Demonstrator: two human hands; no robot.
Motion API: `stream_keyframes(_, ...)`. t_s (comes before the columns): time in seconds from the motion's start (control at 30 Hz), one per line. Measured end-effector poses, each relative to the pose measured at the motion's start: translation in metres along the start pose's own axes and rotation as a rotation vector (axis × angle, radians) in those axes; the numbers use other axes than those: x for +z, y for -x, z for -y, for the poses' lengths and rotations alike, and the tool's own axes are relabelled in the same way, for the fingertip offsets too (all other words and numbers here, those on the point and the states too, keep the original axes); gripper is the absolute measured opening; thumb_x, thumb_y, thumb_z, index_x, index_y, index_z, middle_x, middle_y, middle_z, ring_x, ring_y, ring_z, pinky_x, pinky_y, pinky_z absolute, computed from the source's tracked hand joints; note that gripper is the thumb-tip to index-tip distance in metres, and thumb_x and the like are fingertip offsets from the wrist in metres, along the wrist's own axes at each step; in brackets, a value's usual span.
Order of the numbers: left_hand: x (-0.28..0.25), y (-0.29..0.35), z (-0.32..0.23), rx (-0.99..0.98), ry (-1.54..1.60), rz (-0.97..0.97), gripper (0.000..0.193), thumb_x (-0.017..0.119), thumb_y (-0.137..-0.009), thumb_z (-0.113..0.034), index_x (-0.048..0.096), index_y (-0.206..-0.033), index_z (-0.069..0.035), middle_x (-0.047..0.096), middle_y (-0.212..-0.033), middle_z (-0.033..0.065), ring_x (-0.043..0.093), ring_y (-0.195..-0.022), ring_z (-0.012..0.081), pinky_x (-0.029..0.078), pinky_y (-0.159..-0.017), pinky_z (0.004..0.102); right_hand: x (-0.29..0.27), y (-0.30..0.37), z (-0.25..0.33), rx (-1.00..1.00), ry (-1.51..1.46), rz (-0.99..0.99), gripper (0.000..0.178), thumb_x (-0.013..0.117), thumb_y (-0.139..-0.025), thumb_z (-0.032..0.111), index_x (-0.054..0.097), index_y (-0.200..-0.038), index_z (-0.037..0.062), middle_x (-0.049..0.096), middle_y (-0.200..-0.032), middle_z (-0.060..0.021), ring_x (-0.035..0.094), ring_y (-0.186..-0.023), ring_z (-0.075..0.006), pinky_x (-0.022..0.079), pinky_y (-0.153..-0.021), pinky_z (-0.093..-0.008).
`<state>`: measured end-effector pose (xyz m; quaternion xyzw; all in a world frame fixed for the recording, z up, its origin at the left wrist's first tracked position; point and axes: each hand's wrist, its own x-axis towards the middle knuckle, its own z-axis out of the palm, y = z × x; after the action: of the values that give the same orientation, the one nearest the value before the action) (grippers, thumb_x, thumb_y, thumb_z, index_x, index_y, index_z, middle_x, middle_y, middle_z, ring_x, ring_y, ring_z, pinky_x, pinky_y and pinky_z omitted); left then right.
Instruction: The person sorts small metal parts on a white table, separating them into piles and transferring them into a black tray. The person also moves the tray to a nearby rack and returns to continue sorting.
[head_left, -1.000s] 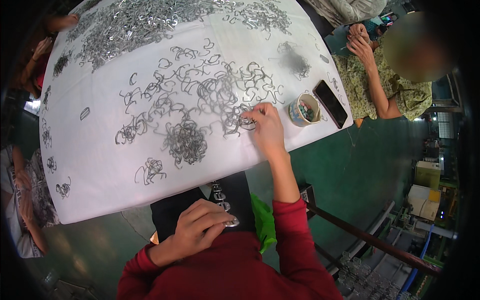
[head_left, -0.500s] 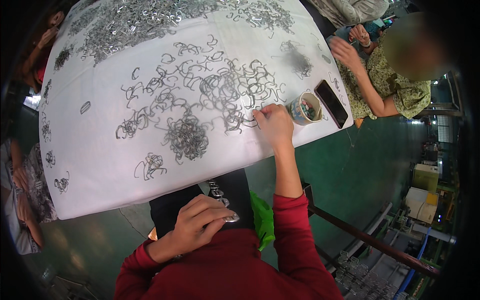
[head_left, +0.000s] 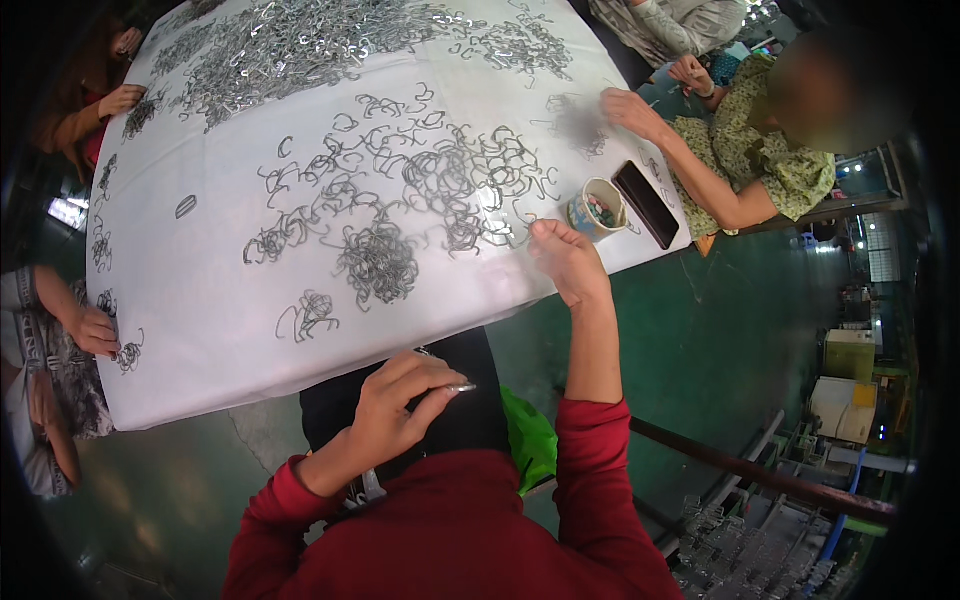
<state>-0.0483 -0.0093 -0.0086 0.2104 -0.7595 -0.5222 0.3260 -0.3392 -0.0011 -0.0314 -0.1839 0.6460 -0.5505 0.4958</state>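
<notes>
Silver metal piece (head_left: 461, 387) pinched in its fingertips, the left hand (head_left: 405, 402) is just beside the near edge of the white table (head_left: 200, 330). The right hand (head_left: 570, 262), thumb and fingers together, has drawn back toward the paper cup (head_left: 582, 222), so it now sits right of the main wire hooks (head_left: 378, 265); whether it grips one, I cannot tell. Far left, a co-worker's hand (head_left: 95, 332) has come to a small pile (head_left: 130, 357).

Bright light on the white tablecloth (head_left: 200, 320), glints off the far metal pieces (head_left: 300, 48), the green floor (head_left: 720, 330) dim! Edges bow, corners sink into black, and a blur smudges the cloth's far right.
</notes>
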Motion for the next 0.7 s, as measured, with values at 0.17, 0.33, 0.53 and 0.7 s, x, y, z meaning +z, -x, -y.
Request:
stream_keyframes(0.17, 0.005, 0.002, 0.0, 0.026, -0.019, -0.013, 0.013, 0.068, -0.08, 0.0, 0.068, -0.093, -0.004, 0.065, -0.087, 0.0097, 0.062, -0.077, 0.0234, 0.05, -0.068, 0.0316, -0.002, 0.013, -0.007, -0.071, -0.044, -0.073, 0.012, 0.065, -0.091, 0.018, 0.064, -0.092, 0.0061, 0.064, -0.086, -0.0016, 0.055, -0.073, -0.0085, 0.042, -0.067, -0.0221)
stream_keyframes(0.33, 0.008, 0.004, 0.0, 0.063, -0.013, -0.03, 0.014, 0.069, -0.08, -0.001, 0.068, -0.093, -0.004, 0.065, -0.087, 0.0098, 0.062, -0.077, 0.0234, 0.05, -0.067, 0.0317, -0.003, 0.032, -0.014, -0.146, -0.056, -0.194, 0.012, 0.065, -0.089, 0.009, 0.061, -0.096, 0.001, 0.066, -0.091, -0.0076, 0.062, -0.079, -0.014, 0.05, -0.068, -0.0265)
stream_keyframes(0.53, 0.013, -0.001, 0.001, 0.071, 0.004, -0.044, 0.014, 0.069, -0.08, 0.0, 0.068, -0.093, -0.004, 0.065, -0.087, 0.0095, 0.062, -0.076, 0.0229, 0.049, -0.067, 0.0311, 0.024, 0.111, -0.014, -0.296, -0.184, -0.147, 0.024, 0.069, -0.084, 0.0, 0.056, -0.104, -0.0033, 0.065, -0.085, -0.0118, 0.067, -0.072, -0.0193, 0.056, -0.064, -0.0272)
stream_keyframes(0.7, 0.017, -0.005, 0.001, 0.079, 0.022, -0.027, 0.014, 0.069, -0.079, 0.001, 0.069, -0.093, -0.003, 0.065, -0.086, 0.0099, 0.062, -0.076, 0.0226, 0.049, -0.066, 0.0309, 0.057, 0.175, -0.02, -0.365, -0.184, -0.153, 0.023, 0.068, -0.082, -0.005, 0.055, -0.1, 0.0007, 0.066, -0.082, -0.0113, 0.066, -0.067, -0.017, 0.056, -0.062, -0.0269)
